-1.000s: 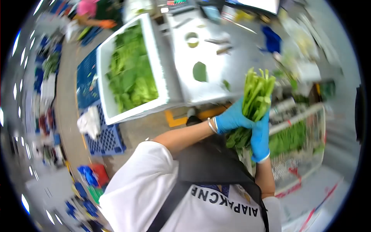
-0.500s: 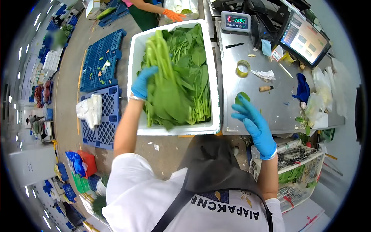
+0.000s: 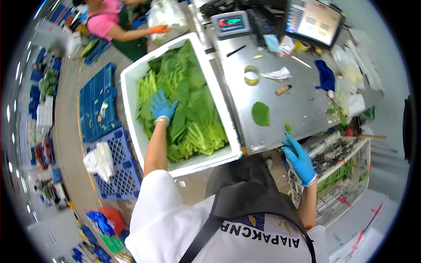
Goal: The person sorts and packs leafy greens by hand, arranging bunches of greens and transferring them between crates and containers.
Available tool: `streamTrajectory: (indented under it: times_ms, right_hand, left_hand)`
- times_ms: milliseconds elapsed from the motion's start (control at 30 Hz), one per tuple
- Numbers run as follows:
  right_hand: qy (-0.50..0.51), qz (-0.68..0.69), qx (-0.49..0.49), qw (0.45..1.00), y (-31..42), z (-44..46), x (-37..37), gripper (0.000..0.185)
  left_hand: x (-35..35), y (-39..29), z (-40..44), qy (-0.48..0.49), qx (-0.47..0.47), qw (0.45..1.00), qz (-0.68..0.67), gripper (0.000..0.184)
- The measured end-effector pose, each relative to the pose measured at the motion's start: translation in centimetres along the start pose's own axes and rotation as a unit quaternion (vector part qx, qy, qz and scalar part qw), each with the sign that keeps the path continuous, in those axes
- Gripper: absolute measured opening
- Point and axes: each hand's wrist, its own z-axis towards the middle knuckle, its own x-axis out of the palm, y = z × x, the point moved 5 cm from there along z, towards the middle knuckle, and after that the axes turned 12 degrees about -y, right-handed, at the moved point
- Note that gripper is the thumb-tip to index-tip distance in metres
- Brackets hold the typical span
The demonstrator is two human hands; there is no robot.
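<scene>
My left hand (image 3: 161,105), in a blue glove, lies with fingers spread on the leafy greens (image 3: 193,105) inside a white foam box (image 3: 127,105). Pale stalks show at the near end and the upper left of the heap. Over the near edge of the steel table (image 3: 280,103) is my right hand (image 3: 299,160), gloved in blue too, its fingers stretched out. A small piece of leaf (image 3: 287,128) is just beyond its fingertips; whether they touch is unclear. One broad loose leaf (image 3: 260,114) rests flat on the steel.
A scale (image 3: 230,23), a screen (image 3: 315,21), a tape roll (image 3: 251,75) and a wooden-handled tool (image 3: 283,90) are on the table. Blue pallets (image 3: 98,105) lie on the left floor. A co-worker's orange-gloved hand (image 3: 158,29) is beyond the box. A white crate (image 3: 337,175) stands right.
My left hand has let go of the bunch of greens, which now lies in the box. My right hand has drawn back from the broad leaf. The whole view has turned.
</scene>
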Motion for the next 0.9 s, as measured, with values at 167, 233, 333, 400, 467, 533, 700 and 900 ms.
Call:
streamTrajectory:
  times_ms: [167, 233, 333, 400, 467, 533, 700, 900]
  right_hand:
    - [-0.033, 0.094, -0.020, 0.995, -3.3, -3.6, -8.9, 0.052]
    - [-0.120, 0.097, -0.021, 0.988, -6.4, -5.6, -15.4, 0.051]
    - [-0.295, 0.148, 0.057, 0.942, -12.5, -9.4, -25.8, 0.055]
    - [-0.341, 0.188, 0.059, 0.919, -19.2, -12.5, -32.3, 0.062]
    - [-0.350, 0.298, 0.081, 0.885, -27.1, -14.9, -36.9, 0.056]
    - [-0.386, 0.349, 0.205, 0.829, -41.6, -16.9, -40.4, 0.055]
    - [-0.391, 0.290, 0.479, 0.730, -62.9, -22.1, -37.7, 0.058]
    - [-0.341, 0.158, 0.497, 0.782, -65.5, -21.2, -30.4, 0.057]
  left_hand:
    - [-4.0, -1.4, 1.7, 0.052, -0.032, 0.998, 0.006, 0.093]
    - [-8.2, -5.8, -0.2, -0.087, -0.049, 0.994, -0.036, 0.068]
    - [-14.6, -19.1, -6.9, -0.168, 0.158, 0.928, -0.293, 0.054]
    - [-19.2, -30.9, -14.9, -0.020, 0.183, 0.861, -0.475, 0.044]
    - [-22.1, -41.5, -24.7, 0.131, 0.198, 0.811, -0.535, 0.044]
    - [-23.1, -49.6, -34.7, 0.249, 0.349, 0.741, -0.517, 0.042]
    - [-14.0, -59.4, -54.0, 0.557, 0.373, 0.620, -0.408, 0.039]
    - [-4.8, -62.7, -60.1, 0.700, 0.020, 0.690, -0.183, 0.055]
